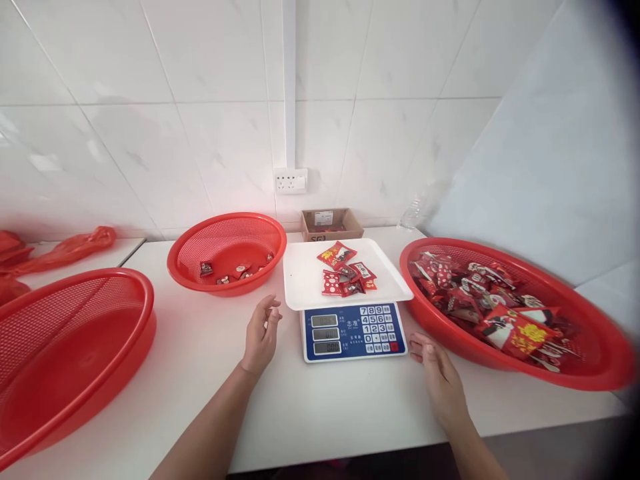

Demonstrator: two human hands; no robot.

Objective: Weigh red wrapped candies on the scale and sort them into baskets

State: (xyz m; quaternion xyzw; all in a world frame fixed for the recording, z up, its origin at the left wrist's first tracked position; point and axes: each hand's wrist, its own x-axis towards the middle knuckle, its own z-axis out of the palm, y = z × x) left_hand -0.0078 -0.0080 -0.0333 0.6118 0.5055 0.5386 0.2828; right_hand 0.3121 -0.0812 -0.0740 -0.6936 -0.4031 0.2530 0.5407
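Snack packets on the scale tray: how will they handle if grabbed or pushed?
The packets look like thin glossy film, so probably light, crinkly and a bit slippery. Piled loosely on the smooth white tray, they would likely slide and scatter rather than roll.

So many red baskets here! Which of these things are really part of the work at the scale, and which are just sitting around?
In use:
- scale with white tray
- sweet packets on the tray
- full basket, right
- small basket with a few packets
- left hand and right hand, both free

Lying about:
- bare basket, left
- cardboard box
- red plastic bags
- wall socket
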